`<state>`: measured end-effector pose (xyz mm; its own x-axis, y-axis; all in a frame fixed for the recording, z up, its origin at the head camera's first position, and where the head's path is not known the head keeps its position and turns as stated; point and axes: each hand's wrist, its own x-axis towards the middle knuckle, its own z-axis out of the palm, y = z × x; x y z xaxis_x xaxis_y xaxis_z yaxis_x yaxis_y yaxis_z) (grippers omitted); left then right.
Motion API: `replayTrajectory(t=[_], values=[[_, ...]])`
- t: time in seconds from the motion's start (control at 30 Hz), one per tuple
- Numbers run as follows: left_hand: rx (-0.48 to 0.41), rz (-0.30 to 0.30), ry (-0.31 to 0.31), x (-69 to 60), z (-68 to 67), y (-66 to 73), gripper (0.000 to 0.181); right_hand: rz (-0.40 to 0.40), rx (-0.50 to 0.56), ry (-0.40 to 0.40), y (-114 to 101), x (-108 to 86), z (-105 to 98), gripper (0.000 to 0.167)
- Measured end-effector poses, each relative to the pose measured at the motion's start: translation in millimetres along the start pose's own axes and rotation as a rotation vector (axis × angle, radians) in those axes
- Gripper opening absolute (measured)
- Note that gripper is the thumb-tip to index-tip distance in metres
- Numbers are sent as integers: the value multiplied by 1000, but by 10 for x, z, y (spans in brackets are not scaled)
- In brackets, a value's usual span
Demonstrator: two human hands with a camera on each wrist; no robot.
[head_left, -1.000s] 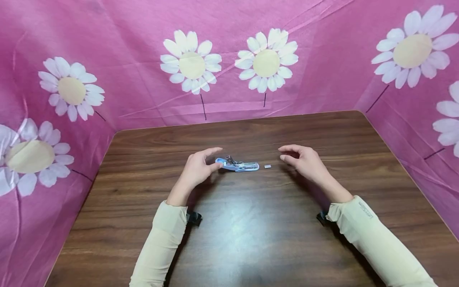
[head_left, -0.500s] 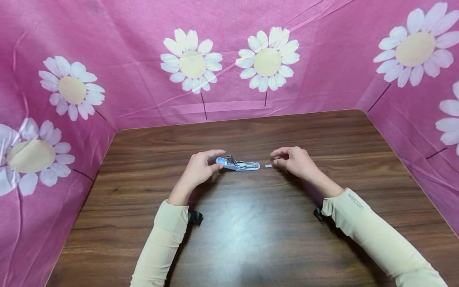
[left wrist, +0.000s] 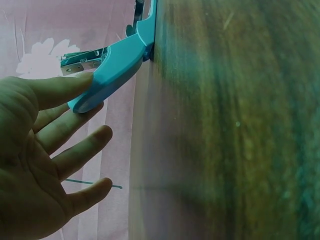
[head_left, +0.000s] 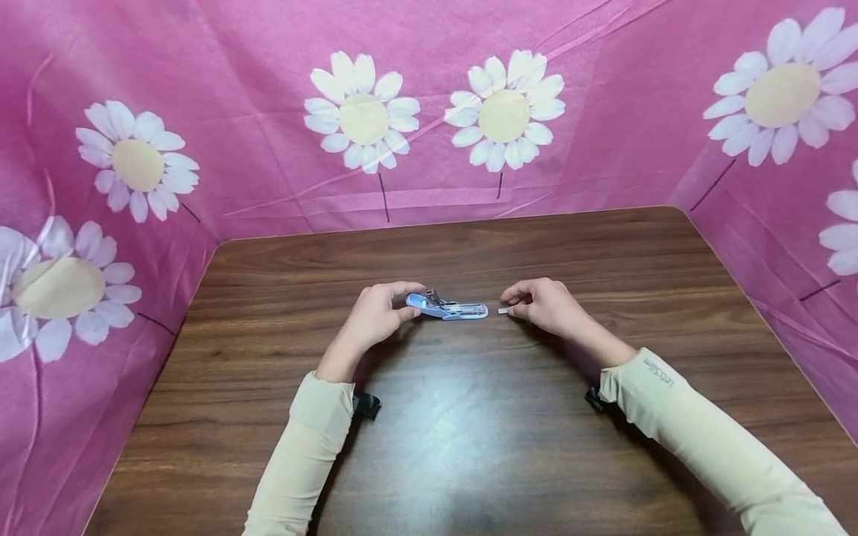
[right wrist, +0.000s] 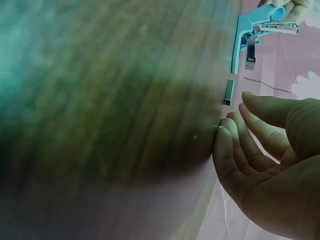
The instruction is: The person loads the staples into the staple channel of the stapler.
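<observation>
An opened light-blue stapler (head_left: 465, 311) lies on the table, its metal parts raised near the left end. My left hand (head_left: 375, 316) pinches that end between thumb and fingers; the left wrist view shows the thumb on the blue body (left wrist: 117, 62) and the lower fingers spread. Just right of the stapler is a small grey staple strip (head_left: 503, 310), apart from it. My right hand (head_left: 546, 305) is at the strip's right side, fingers bent. In the right wrist view, a small gap separates the strip (right wrist: 228, 92) from the thumb and fingertips of my right hand (right wrist: 270, 160).
The brown wooden table (head_left: 442, 439) extends around both hands. Behind it and along its sides hangs a pink cloth (head_left: 261, 97) with large white flowers. Black straps (head_left: 366, 406) show at the wrists.
My right hand has moved left to the staple strip, its thumb and fingers coming closer together. My left hand has stayed at the stapler's end, now more closely round it.
</observation>
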<state>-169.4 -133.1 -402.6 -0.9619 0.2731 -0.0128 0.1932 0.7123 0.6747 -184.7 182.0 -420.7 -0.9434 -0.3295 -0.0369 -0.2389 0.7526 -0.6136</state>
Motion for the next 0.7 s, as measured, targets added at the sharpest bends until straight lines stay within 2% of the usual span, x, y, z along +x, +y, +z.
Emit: replayTrajectory(t=[0.3, 0.7], values=[[9, 1, -4, 18, 19, -9, 36, -4, -42, -30, -14, 20, 33, 19], [14, -12, -14, 12, 3, 11, 36, -73, -114, -23, -27, 47, 41, 16]])
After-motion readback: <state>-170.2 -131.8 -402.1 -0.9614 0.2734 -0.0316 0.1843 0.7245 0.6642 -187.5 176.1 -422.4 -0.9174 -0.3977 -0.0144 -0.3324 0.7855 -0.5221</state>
